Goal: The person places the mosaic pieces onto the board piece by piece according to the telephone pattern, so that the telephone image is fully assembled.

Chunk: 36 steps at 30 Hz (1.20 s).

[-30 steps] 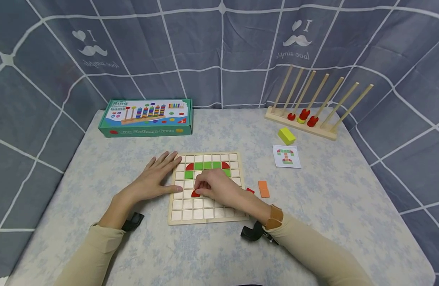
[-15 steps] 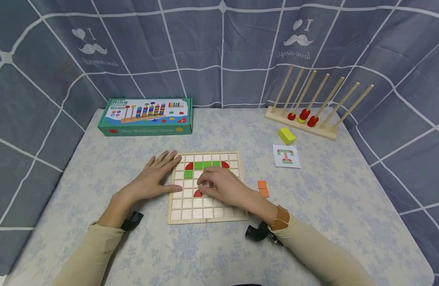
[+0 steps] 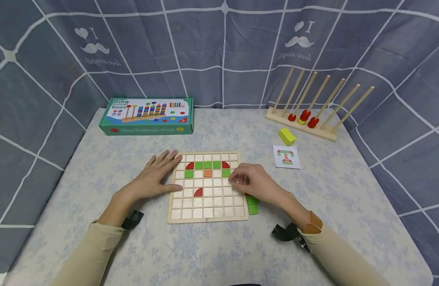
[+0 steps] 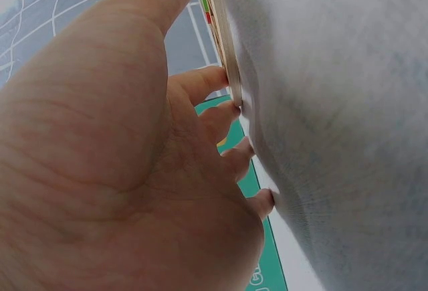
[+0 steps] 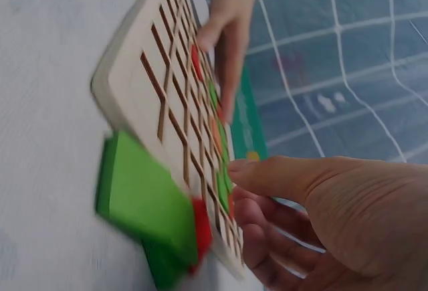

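A wooden grid board [image 3: 208,220] lies flat, with red corner pieces and green squares in its upper rows, an orange square [image 3: 207,173] below the green row, and a lone red piece [image 3: 198,192] lower left. My left hand [image 3: 149,178] rests spread on the board's left edge, thumb on the frame. Over the right edge hovers my right hand [image 3: 256,182], fingers loosely bent, with nothing visible between them. Beneath it, green squares [image 3: 253,205] and a partly hidden red piece lie beside the board; the right wrist view shows these green pieces [image 5: 144,197] near the board's corner.
A picture card [image 3: 287,156] and a yellow block [image 3: 287,136] lie to the right. Behind them stands a peg rack [image 3: 300,125] with red and yellow rings. The green game box [image 3: 147,117] sits at the back left, before a hanging grey-blue cloth.
My right hand has moved right from mid-board to the right edge, uncovering the orange square and the green pieces beside the board. The two orange squares at the right are now hidden or gone. My left hand stays.
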Tool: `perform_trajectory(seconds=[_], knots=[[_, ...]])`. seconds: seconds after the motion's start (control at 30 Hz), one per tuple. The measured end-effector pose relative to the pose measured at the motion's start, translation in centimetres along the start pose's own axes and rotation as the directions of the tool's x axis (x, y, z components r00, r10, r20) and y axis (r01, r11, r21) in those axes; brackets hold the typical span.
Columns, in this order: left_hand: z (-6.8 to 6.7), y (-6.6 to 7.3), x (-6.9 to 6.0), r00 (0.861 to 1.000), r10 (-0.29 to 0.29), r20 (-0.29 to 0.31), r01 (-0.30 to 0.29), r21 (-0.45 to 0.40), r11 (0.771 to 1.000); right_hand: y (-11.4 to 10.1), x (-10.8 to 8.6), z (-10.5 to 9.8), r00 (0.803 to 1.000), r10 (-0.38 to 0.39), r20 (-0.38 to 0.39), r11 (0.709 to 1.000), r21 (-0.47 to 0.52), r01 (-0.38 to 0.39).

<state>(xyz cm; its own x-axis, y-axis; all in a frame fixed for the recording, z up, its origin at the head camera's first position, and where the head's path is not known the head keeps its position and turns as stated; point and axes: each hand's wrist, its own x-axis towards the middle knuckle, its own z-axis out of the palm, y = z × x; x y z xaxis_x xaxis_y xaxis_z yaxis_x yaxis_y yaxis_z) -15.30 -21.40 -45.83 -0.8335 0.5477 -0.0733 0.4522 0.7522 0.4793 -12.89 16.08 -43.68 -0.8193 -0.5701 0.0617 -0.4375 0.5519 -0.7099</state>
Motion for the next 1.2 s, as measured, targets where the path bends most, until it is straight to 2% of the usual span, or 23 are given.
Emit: perform_trajectory(seconds=[0.23, 0.5, 0.73, 0.93, 1.07, 1.2], knots=[[0.0, 0.4, 0.0, 1.000, -0.012, 0.004, 0.012, -0.006, 1.000, 1.3, -1.8, -2.4, 0.998, 0.055, -0.043, 0.998, -0.007, -0.056], [0.2, 0.4, 0.1, 1.000, -0.019, 0.001, 0.019, 0.001, 1.000, 3.0, -3.4, -4.6, 0.990, 0.137, -0.010, 0.989, -0.048, -0.138], [0.1, 0.1, 0.0, 0.999, -0.033, 0.012, 0.033, 0.010, 0.999, 4.1, -4.1, -5.1, 0.985, 0.161, 0.064, 0.986, -0.054, -0.157], [0.2, 0.0, 0.3, 1.000, -0.025, 0.016, 0.025, 0.015, 1.000, 3.9, -4.2, -5.2, 0.982, 0.172, 0.078, 0.983, -0.076, -0.166], [0.1, 0.1, 0.3, 0.999, -0.034, 0.025, 0.034, 0.015, 0.999, 3.8, -4.0, -5.2, 0.972, 0.214, 0.100, 0.976, -0.068, -0.208], [0.1, 0.1, 0.2, 0.999, -0.041, 0.022, 0.041, 0.010, 0.999, 3.5, -3.3, -5.4, 0.967, 0.217, 0.136, 0.976, -0.029, -0.215]])
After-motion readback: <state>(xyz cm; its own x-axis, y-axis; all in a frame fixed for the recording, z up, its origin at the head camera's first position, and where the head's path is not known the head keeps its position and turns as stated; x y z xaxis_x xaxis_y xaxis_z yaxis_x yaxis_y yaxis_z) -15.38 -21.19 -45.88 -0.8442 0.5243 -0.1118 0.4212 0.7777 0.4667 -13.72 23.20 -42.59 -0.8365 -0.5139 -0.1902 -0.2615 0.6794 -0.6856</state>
